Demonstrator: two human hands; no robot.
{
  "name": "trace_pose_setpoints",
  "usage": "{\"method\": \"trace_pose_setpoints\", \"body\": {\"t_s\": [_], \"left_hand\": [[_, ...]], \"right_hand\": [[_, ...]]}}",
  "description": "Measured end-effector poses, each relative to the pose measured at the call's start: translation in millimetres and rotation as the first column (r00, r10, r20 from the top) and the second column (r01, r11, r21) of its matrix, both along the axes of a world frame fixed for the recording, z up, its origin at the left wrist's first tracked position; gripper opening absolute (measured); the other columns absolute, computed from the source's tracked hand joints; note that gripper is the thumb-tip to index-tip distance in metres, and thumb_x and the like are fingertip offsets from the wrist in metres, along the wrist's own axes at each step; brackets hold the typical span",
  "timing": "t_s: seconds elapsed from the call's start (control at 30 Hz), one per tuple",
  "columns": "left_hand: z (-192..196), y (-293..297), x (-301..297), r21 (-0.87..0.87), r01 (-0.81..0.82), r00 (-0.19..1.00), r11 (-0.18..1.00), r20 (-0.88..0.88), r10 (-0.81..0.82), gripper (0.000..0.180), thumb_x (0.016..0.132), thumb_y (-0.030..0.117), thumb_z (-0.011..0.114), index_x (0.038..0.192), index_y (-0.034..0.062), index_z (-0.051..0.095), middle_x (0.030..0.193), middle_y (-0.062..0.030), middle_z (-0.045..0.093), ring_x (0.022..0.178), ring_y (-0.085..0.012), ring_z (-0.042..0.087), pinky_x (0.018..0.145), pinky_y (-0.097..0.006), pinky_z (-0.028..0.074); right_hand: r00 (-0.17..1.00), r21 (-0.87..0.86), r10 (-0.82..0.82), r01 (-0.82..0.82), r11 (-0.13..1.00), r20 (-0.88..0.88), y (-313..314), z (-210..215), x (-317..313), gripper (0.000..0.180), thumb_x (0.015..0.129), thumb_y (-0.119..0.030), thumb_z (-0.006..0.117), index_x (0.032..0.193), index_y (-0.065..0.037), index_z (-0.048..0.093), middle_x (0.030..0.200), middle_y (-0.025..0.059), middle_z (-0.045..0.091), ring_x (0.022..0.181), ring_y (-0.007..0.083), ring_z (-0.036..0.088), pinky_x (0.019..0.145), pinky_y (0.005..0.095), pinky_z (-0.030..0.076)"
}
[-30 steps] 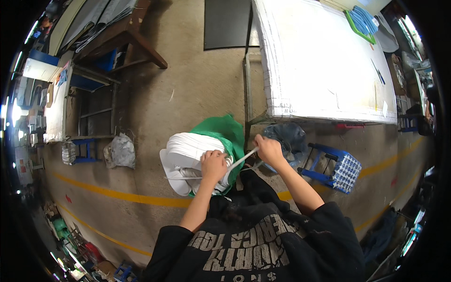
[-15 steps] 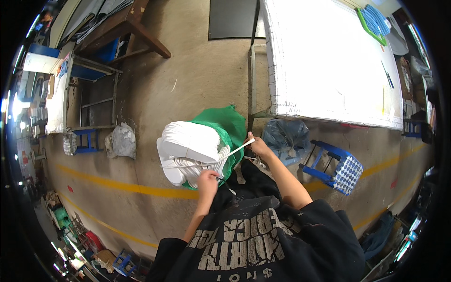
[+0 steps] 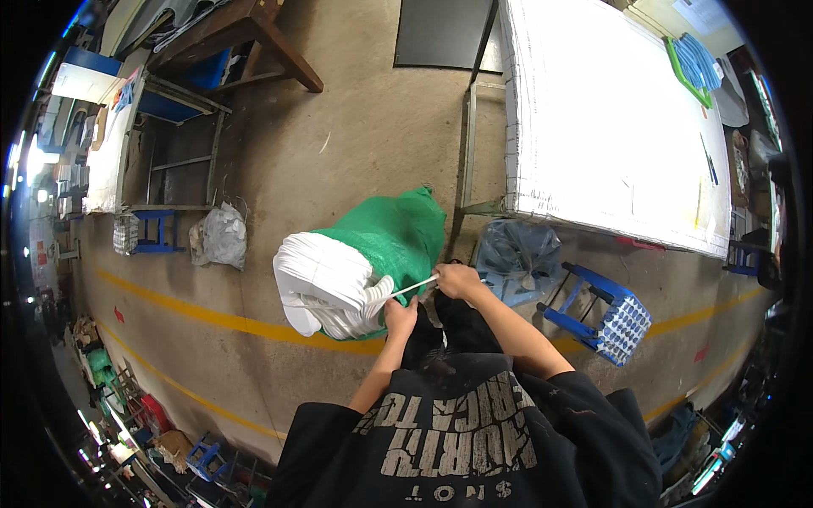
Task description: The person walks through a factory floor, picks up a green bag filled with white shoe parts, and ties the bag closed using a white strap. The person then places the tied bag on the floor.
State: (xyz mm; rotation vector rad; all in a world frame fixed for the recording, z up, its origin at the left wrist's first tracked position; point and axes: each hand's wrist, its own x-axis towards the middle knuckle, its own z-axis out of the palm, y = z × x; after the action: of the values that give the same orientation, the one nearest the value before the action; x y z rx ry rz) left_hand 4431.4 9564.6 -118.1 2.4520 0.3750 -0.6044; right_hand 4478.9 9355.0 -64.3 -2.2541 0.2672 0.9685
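A concrete floor [image 3: 288, 161] spreads across the frame, with a white-topped table [image 3: 610, 127] at upper right. Near the centre lies a green sack [image 3: 389, 227], white bundles [image 3: 322, 269] protruding leftward. The left hand [image 3: 400, 317] touches the sack's lower edge, its grip unclear; the right hand [image 3: 458, 282], closed, grips a thin white strap [image 3: 416, 286].

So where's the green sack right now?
In the head view, the green sack is just left of centre on the floor, with white bundles poking from its left end and a dark plastic bag to its right.
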Motion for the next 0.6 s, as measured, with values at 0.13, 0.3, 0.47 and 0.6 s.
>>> {"method": "trace_pose_setpoints", "body": {"t_s": [0.13,0.3,0.47,0.6], "left_hand": [[3,-2,2,0.054,-0.134,0.967,0.990,-0.213,0.142,0.061,0.099,0.040,0.067,0.126,-0.0136,0.058,0.123,-0.0344,0.064,0.120,-0.0475,0.062,0.099,-0.052,0.050],[14,-10,14,-0.232,-0.283,0.890,0.931,-0.424,0.165,0.051,0.104,0.035,0.063,0.132,-0.0084,0.061,0.126,-0.0243,0.069,0.113,-0.0315,0.066,0.096,-0.042,0.050],[28,-65,13,-0.348,-0.094,0.915,0.933,-0.399,-0.057,0.046,0.103,0.031,0.065,0.126,-0.0091,0.062,0.117,-0.0231,0.070,0.104,-0.0301,0.067,0.091,-0.042,0.050],[36,-105,25,-0.355,-0.012,0.906,0.935,-0.399,-0.140,0.048,0.101,0.031,0.063,0.128,-0.0089,0.060,0.130,-0.0314,0.064,0.124,-0.0449,0.061,0.100,-0.048,0.048]], "right_hand": [[0.995,0.041,0.011,-0.015,0.999,0.101,-3,2,-4,0.031,0.099,-0.025,0.049,0.119,-0.010,0.068,0.111,0.0190,0.074,0.107,0.0408,0.069,0.091,0.0526,0.052],[0.971,-0.163,0.004,0.036,0.986,0.241,-40,12,-11,0.030,0.104,-0.032,0.050,0.111,-0.007,0.066,0.112,0.0199,0.071,0.110,0.0411,0.063,0.090,0.0549,0.049],[0.881,-0.182,-0.160,0.263,0.947,0.444,-94,25,-32,0.024,0.105,-0.027,0.053,0.106,-0.004,0.060,0.102,0.0246,0.068,0.098,0.0492,0.063,0.080,0.0572,0.049],[0.831,-0.073,-0.428,0.481,0.874,0.355,-90,11,-44,0.022,0.100,-0.020,0.058,0.105,0.000,0.063,0.100,0.0275,0.070,0.100,0.0482,0.067,0.086,0.0539,0.051]]}}
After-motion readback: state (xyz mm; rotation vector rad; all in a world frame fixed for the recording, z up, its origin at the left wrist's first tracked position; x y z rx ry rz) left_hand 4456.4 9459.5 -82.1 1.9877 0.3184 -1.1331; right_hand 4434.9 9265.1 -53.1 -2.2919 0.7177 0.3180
